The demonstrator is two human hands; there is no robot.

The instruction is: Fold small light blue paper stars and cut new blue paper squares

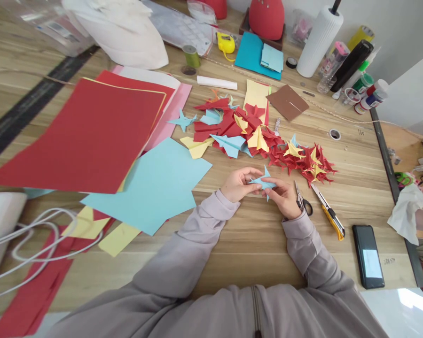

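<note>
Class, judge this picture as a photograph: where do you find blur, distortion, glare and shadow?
Head view, upper left: the white object looks smeared; the large red sheet below it looks stretched, as through a wide lens. Head view, lower right: harsh glare whitens part of the floor. Head view, between the sleeves: the table darkens in soft shadow.

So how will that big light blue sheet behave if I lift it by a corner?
The light blue sheet looks thin and broad, so it will probably feel light and sag. It may drag at first, since the red sheet seems to overlap its edge.
</note>
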